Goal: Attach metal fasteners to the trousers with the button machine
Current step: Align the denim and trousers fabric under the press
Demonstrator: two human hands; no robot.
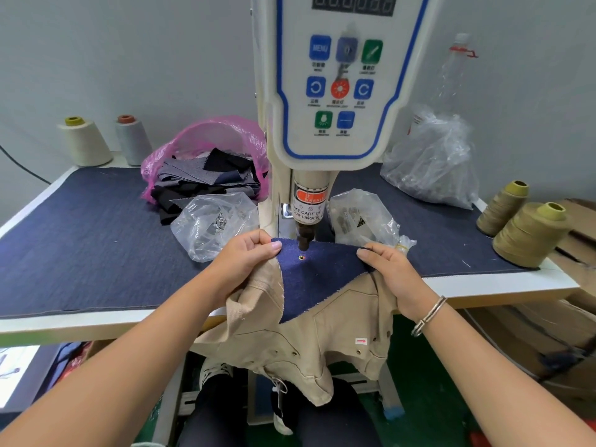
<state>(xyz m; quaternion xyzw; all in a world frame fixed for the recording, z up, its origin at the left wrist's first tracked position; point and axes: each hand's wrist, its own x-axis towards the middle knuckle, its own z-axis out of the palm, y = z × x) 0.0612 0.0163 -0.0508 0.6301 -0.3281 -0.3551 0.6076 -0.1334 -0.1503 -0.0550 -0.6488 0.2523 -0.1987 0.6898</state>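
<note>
Beige trousers (pixel 300 343) nearest; clear bags (pixel 206 227) w/ metal fasteners (pixel 220 222).

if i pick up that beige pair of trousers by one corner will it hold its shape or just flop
Probably flop: the trousers sag off the table edge in soft folds toward the lap. They likely bunch easily, since the left hand gathers the cloth into creases. The small metal fasteners already on them should add little weight.

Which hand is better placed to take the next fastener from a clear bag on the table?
Probably the right hand: its fingertips lie beside the clear bag of fasteners. The left hand pinches the navy fabric on the beige trousers, farther from its bag.
</note>
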